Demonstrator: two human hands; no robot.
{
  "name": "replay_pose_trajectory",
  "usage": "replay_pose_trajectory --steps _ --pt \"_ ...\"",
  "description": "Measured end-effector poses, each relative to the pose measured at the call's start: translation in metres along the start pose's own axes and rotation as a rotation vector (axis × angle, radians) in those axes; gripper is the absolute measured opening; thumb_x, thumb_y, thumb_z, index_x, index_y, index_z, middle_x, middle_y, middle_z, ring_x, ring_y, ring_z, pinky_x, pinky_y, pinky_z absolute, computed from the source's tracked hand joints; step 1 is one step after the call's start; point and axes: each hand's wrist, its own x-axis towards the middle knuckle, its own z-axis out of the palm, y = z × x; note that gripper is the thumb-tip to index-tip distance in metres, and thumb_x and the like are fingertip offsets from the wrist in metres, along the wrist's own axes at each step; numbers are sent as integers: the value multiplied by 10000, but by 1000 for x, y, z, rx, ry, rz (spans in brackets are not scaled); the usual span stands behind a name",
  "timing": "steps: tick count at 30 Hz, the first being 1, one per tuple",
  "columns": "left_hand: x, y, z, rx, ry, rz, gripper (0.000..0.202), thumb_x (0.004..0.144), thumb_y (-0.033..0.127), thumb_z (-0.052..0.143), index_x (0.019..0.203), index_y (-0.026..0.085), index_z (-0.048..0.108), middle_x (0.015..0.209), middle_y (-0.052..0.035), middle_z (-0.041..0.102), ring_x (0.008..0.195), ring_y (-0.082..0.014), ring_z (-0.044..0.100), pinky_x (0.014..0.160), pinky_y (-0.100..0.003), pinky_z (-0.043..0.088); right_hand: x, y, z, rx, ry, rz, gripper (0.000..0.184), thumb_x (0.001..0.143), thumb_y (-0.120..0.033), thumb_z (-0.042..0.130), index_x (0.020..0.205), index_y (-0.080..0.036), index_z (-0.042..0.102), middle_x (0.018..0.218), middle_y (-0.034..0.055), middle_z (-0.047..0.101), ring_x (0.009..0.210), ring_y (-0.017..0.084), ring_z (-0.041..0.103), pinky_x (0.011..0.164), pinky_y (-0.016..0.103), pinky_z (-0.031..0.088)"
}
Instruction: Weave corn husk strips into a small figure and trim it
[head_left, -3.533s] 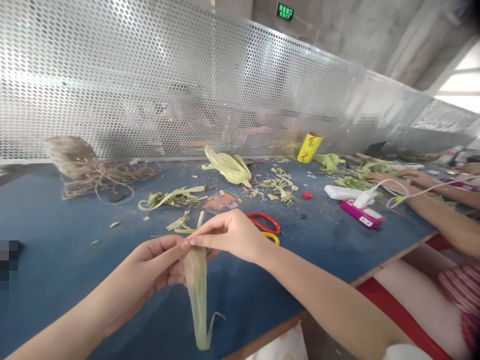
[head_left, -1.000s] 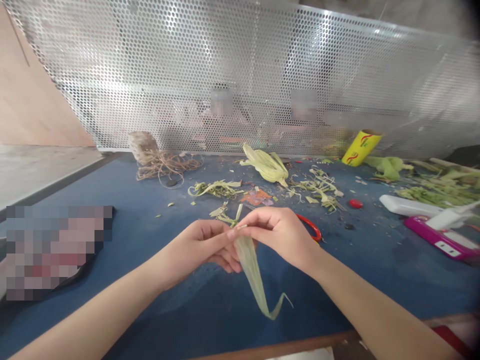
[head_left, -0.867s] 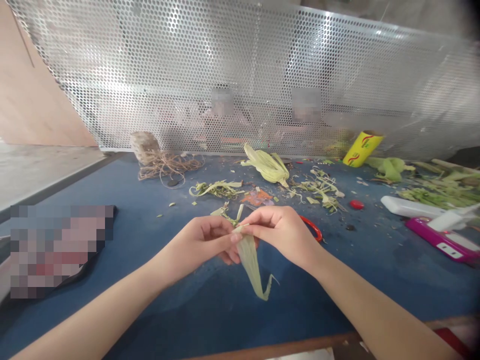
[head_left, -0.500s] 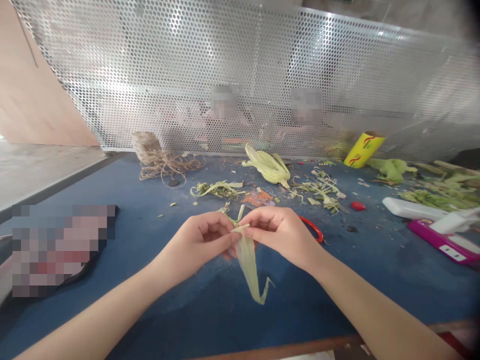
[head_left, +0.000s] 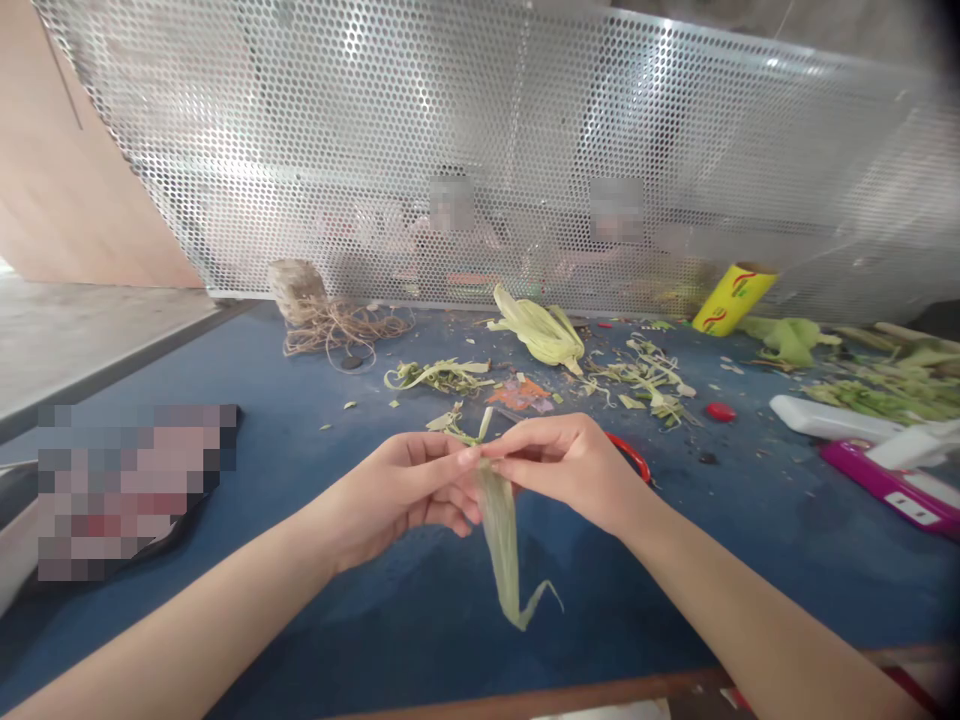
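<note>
A pale green corn husk strip (head_left: 504,545) hangs down over the blue table (head_left: 225,560), its lower tip curled to the right. My left hand (head_left: 401,490) and my right hand (head_left: 566,468) meet at its top end, each pinching it between thumb and fingertips. Both hands are closed on the strip just above the table, near its front edge.
Red-handled scissors (head_left: 630,455) lie behind my right hand. Husk scraps (head_left: 439,376), a whole husk (head_left: 544,335), a twine bundle (head_left: 330,320), a yellow roll (head_left: 731,298), a white box (head_left: 817,415) and a pink device (head_left: 889,485) lie around. A perforated metal screen (head_left: 487,150) closes the far side.
The hands stayed together at the strip's top while the view swung left since the earliest frame. The hanging strip's curled tip shifted slightly in the last second.
</note>
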Motion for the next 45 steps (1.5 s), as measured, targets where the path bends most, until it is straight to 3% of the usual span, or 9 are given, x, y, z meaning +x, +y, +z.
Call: replay_pose_trajectory --steps 5,10,19,26,34,39,45 --pt "0 1 1 124 62 71 168 708 261 677 673 126 583 586 -10 658 547 -109 608 525 -206 499 1 -1 -1 120 -76 104 140 712 -223 653 839 -217 713 759 -3 714 689 139 673 640 260 558" --pt "0 0 2 302 101 152 152 706 256 667 674 133 584 566 -5 657 534 -119 605 522 -222 506 2 3 -2 63 -58 122 148 707 -257 660 835 -207 715 748 2 711 667 131 666 624 241 554" --pt "1 1 2 388 132 129 160 657 229 702 678 133 576 621 -11 669 565 -118 591 519 -217 510 2 2 -1 22 -31 138 155 692 -134 649 841 -170 629 685 -25 642 628 95 637 592 203 542" --pt "3 -1 1 373 195 155 327 674 242 696 952 136 559 670 -19 700 520 -114 589 499 -231 515 2 2 1 -14 2 129 166 677 -161 674 811 -167 576 668 -19 619 630 106 631 580 213 541" --pt "2 -1 1 391 230 233 185 656 223 710 803 140 632 626 1 685 490 -95 581 459 -183 489 4 2 1 91 -33 184 200 686 -313 679 754 -157 573 623 -18 620 596 114 636 611 267 559" --pt "2 -1 1 351 218 186 217 636 213 728 790 126 602 635 -14 678 489 -100 572 440 -193 482 3 3 2 100 -47 184 231 629 -282 725 723 -162 550 596 -30 608 564 116 623 581 265 547" --pt "1 2 3 152 91 19 208 683 246 698 809 107 609 625 -18 644 413 -46 479 381 -154 407 1 3 0 -12 -17 92 195 627 -199 724 715 -161 554 635 -28 595 598 96 593 548 198 514"
